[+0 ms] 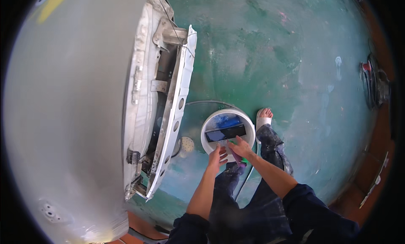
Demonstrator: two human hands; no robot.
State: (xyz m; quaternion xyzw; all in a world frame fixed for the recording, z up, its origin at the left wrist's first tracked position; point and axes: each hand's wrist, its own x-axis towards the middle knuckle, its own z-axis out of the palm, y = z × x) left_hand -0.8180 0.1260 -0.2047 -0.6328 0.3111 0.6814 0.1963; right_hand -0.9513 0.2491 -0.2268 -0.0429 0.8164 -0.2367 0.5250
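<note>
A white round bucket [205, 139] stands on the floor between me and the vehicle body. In it lie a long dark rectangular block [226, 133] and a blue thing [228, 121] behind it. My left hand [217, 156] is at the bucket's near left side, fingers apart, holding nothing I can see. Over the near part of the bucket is my right hand [241, 148], its fingers stretched out and spread. Just under its palm show a purple piece [235, 156] and a bit of green [244, 160], partly hidden; their kind is unclear.
A large grey vehicle panel [76, 117] and its white metal front frame [179, 102] fill the left. A pale perforated disc [186, 144] and a grey hose [211, 102] lie on the green floor [261, 54]. Dark equipment [376, 86] stands far right.
</note>
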